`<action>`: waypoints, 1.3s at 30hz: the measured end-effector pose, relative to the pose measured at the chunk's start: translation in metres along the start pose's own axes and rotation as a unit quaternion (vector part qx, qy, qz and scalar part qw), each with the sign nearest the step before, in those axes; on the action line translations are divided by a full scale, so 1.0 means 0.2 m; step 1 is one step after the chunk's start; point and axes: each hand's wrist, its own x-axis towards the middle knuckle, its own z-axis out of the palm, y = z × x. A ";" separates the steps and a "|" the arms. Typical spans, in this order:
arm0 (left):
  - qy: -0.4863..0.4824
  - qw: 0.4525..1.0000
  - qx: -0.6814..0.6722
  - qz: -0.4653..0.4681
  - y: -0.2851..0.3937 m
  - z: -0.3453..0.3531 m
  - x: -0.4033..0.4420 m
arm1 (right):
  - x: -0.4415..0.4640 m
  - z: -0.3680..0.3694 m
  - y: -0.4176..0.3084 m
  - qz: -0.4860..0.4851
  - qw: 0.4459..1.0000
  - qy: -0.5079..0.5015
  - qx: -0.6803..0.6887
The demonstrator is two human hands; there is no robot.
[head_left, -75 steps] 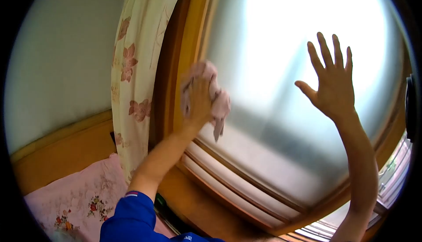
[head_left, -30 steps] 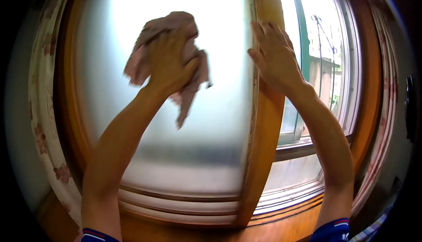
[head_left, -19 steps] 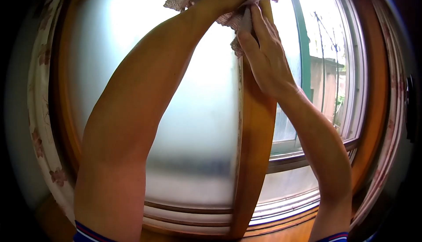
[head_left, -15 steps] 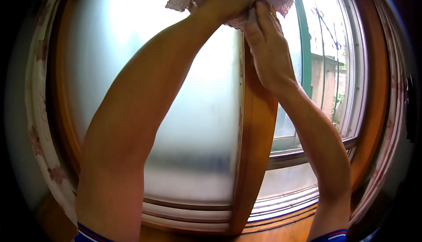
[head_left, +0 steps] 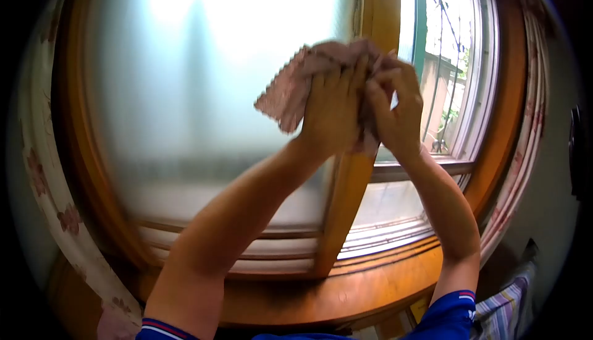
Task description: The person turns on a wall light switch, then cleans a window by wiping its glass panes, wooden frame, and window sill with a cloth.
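Observation:
A pinkish-brown cloth (head_left: 285, 93) with a scalloped edge lies bunched against the upright wooden frame (head_left: 380, 6) of a sliding window, one corner hanging left over the frosted pane (head_left: 204, 105). My left hand (head_left: 333, 111) is on the cloth, its fingers pointing up and partly sunk into the folds. To its right, my right hand (head_left: 398, 108) has its thumb and fingers curled around the cloth's right side, by the frame's edge. Folds hide some of the fingertips.
Right of the frame, the window opening shows a green-edged sash (head_left: 420, 25) and metal bars (head_left: 441, 80). A wooden sill (head_left: 370, 284) runs below. Flowered curtains (head_left: 68, 219) hang at both sides. Striped fabric (head_left: 506, 303) is at the lower right.
Both hands and the cloth have come down along the wooden frame from the top of the view. More of the sill shows now, and the view has shifted.

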 end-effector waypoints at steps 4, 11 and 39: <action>-0.204 0.975 -0.049 -0.072 0.18 -0.05 -0.46 | -0.20 -0.09 -0.14 -0.151 0.971 -0.172 -0.064; -0.258 0.965 0.039 0.002 0.42 -0.08 -1.29 | -0.47 -0.10 -0.16 -0.221 0.918 -0.325 -0.052; -0.249 0.956 -0.140 -0.071 0.39 0.00 -1.42 | 0.19 0.15 0.06 -0.175 0.900 -0.250 -0.312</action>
